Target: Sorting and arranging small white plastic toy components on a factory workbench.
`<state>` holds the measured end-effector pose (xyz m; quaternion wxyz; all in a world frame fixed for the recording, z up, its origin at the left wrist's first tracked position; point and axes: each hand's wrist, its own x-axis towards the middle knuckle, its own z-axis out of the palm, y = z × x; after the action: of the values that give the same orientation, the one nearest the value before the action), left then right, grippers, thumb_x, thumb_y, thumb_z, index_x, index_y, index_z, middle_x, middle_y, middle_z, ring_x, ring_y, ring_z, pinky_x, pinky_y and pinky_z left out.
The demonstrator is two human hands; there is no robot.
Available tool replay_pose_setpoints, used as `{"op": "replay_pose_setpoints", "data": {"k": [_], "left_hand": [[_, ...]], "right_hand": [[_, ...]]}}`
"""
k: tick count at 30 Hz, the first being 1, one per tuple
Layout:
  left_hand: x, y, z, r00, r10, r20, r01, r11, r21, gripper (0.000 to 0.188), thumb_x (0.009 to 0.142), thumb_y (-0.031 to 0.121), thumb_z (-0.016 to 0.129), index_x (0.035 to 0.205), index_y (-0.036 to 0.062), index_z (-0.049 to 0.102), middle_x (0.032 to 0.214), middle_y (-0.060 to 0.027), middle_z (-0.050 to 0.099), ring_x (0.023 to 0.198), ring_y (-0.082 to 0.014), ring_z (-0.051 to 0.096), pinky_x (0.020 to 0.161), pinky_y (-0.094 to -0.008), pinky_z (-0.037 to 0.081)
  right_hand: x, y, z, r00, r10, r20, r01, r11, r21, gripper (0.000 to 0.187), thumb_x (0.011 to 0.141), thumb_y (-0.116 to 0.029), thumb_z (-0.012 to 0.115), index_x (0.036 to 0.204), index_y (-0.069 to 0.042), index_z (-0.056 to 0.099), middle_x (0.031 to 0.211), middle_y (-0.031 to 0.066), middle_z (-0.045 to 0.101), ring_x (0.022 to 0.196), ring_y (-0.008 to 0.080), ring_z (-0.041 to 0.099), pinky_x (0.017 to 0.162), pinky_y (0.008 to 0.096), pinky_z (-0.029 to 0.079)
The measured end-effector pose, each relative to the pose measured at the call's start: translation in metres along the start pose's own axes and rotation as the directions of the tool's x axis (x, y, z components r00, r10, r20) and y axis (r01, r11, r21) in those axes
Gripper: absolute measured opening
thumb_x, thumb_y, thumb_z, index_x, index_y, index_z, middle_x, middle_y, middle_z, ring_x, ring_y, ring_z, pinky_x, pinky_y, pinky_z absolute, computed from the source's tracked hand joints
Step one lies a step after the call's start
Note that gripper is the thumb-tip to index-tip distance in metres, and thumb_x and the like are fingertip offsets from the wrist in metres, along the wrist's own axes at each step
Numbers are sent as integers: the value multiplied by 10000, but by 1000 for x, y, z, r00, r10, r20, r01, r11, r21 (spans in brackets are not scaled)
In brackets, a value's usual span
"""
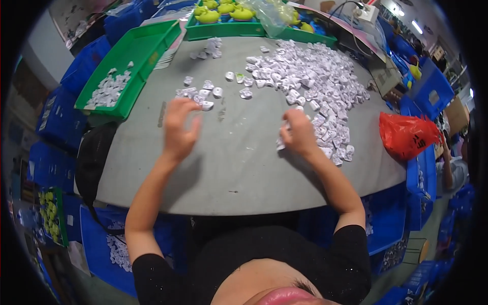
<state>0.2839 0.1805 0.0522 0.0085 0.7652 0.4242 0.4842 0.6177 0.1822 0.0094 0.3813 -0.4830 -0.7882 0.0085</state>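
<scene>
Over the grey table point(244, 168), my left hand point(179, 129) is raised with thumb and fingers apart and nothing visible between them; it is slightly blurred. Just beyond its fingertips lies a small cluster of white moulded pieces point(206, 94). My right hand point(300, 134) is at the left edge of a large spread pile of the same white pieces point(325, 76). Its fingers are curled down around small white pieces, partly hidden beneath them. A few single pieces lie between the two groups, one with a green mark point(239, 78).
A green tray point(147, 68) with some white pieces stands at the left. Another green tray point(223, 31) at the back holds yellow-green and blue items. A red plastic bag point(404, 134) sits at the right edge. A black bag point(96, 160) hangs left. Blue bins point(386, 223) flank the table.
</scene>
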Motion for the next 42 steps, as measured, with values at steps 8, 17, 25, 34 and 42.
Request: {"op": "replay_pose_setpoints", "data": {"k": [8, 17, 25, 34, 42], "left_hand": [[73, 0, 213, 982, -23, 189, -14, 981, 194, 479, 784, 182, 762, 1227, 114, 594, 1146, -134, 556, 1092, -344, 534, 913, -463, 450], [91, -22, 238, 975, 7, 221, -25, 997, 78, 142, 782, 122, 755, 898, 84, 682, 953, -108, 620, 882, -323, 627, 796, -442, 507], [31, 36, 140, 942, 91, 323, -50, 990, -133, 294, 774, 138, 769, 1028, 82, 630, 968, -97, 608, 877, -291, 607, 794, -399, 450], [-40, 39, 63, 859, -14, 511, 36, 999, -33, 347, 743, 242, 809, 919, 63, 569, 918, -72, 560, 908, -281, 565, 783, -390, 396], [15, 9, 102, 946, -69, 318, 107, 989, -101, 415, 778, 248, 785, 1097, 61, 596, 1033, -139, 558, 1019, -340, 563, 841, -452, 487]], "right_hand": [[-20, -16, 15, 989, -74, 132, 78, 996, -31, 209, 750, -68, 646, 948, -58, 583, 881, 119, 554, 872, 323, 538, 750, 421, 472], [-9, 5, -5, 985, -33, 169, 29, 999, 31, 383, 789, -249, 751, 1110, -80, 629, 1003, 93, 590, 971, 302, 528, 892, 434, 362], [23, 74, -7, 991, 131, -29, -134, 977, -166, 301, 790, -159, 750, 1055, -54, 653, 980, 131, 641, 945, 329, 578, 849, 432, 465], [50, 57, 9, 987, 97, 130, -47, 937, -345, 236, 729, -153, 759, 886, -45, 619, 841, 125, 640, 860, 325, 582, 792, 426, 472], [-13, -72, 2, 940, -74, 333, 54, 996, 68, 276, 718, -155, 769, 898, -65, 581, 886, 101, 592, 871, 313, 545, 788, 416, 435]]}}
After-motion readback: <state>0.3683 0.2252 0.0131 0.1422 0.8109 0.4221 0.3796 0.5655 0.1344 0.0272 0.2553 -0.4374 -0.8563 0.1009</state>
